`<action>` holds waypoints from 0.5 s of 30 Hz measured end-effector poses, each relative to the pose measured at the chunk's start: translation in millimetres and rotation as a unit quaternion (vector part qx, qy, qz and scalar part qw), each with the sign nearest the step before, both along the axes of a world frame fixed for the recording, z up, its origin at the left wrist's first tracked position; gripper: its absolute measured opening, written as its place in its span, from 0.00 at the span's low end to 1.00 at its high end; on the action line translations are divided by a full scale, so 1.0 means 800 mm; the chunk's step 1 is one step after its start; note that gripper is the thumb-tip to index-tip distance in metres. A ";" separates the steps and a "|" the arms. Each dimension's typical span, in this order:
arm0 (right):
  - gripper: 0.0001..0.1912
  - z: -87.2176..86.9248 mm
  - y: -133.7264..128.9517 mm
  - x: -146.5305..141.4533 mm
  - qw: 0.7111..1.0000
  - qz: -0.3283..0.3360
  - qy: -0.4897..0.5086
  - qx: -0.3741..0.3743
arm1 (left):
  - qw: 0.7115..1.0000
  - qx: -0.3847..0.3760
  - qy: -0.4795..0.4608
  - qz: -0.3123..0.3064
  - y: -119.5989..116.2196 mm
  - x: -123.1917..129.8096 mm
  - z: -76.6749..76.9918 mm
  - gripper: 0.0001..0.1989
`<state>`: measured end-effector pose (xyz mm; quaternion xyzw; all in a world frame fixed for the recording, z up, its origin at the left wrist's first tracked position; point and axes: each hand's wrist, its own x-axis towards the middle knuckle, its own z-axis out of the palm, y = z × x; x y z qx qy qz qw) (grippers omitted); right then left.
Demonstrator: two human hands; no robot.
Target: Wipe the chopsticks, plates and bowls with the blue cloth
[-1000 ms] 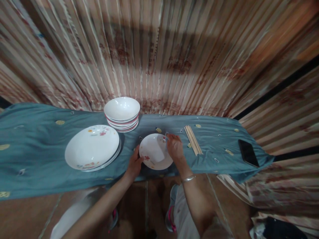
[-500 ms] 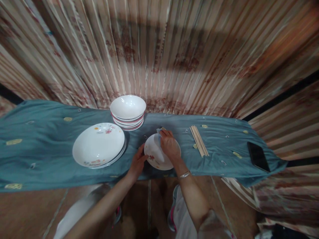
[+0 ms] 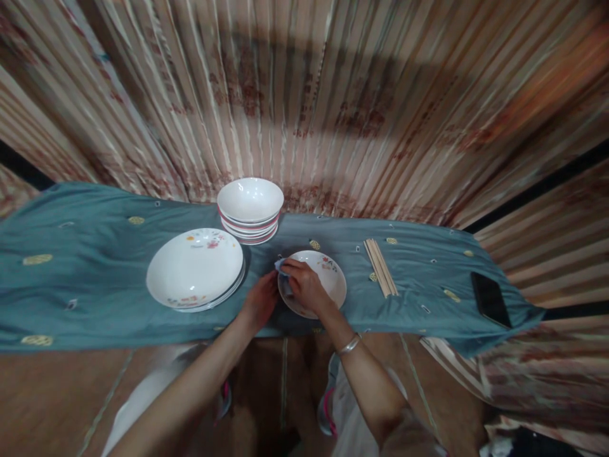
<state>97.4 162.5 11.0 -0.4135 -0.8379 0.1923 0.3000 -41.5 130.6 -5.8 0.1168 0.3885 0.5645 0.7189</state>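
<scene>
A small white plate with red flowers (image 3: 333, 279) lies on the teal cloth in front of me. At its left rim is my left hand (image 3: 261, 299), fingers curled round the edge and partly in shadow. My right hand (image 3: 306, 287), with a silver bangle at the wrist, reaches over the plate from the right. Its fingers are closed on a pale blue cloth (image 3: 280, 265), pressed to the upper left rim. Most of that cloth is hidden under the fingers.
Left of the hands sits a stack of large floral plates (image 3: 195, 270), with a stack of white bowls (image 3: 250, 200) behind it. Several wooden chopsticks (image 3: 380, 268) lie to the right, and a black phone (image 3: 490, 298) near the right end. A pleated curtain (image 3: 304, 95) hangs behind.
My right hand and the cloth have moved left, from the plate's far rim to its upper left rim. Red flowers now show at the plate's upper right. The view has shifted slightly.
</scene>
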 end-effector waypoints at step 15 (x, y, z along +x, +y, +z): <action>0.19 0.026 -0.065 0.034 0.995 0.081 -0.040 -0.043 | 0.998 0.033 0.026 -0.038 0.003 0.002 0.010 0.07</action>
